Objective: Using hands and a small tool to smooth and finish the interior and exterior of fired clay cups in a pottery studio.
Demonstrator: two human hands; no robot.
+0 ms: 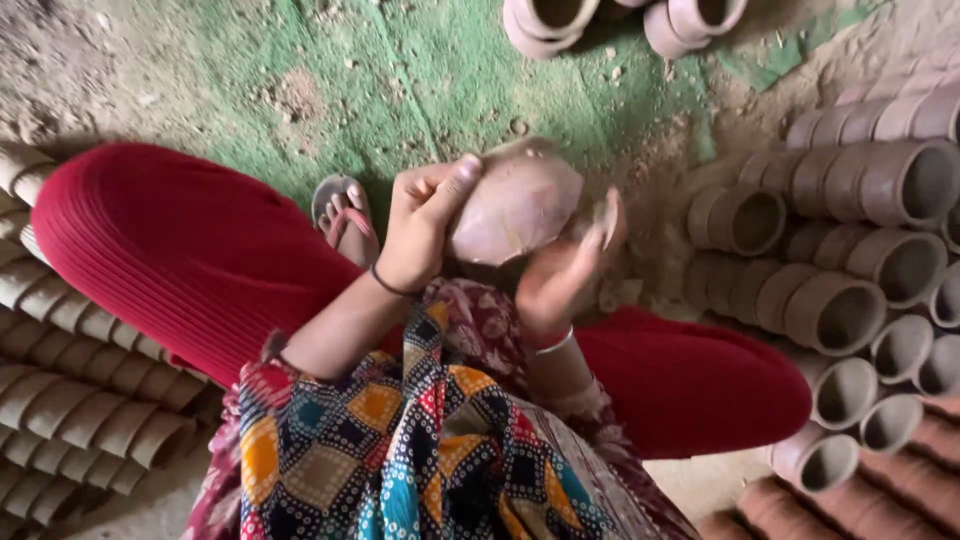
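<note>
The left hand [425, 225] holds a clay pot [515, 208] above the lap, its grip closed on the rim. The right hand [560, 275], blurred, touches the pot's side; its grip cannot be told. Stacked cups [835, 310] lie on the floor [300, 90].

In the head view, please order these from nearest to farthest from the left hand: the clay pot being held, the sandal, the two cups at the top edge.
1. Clay pot: touching the left hand, on its right side.
2. Sandal: just left of the hand, on the ground.
3. Two cups: far up, at the top edge.
</note>
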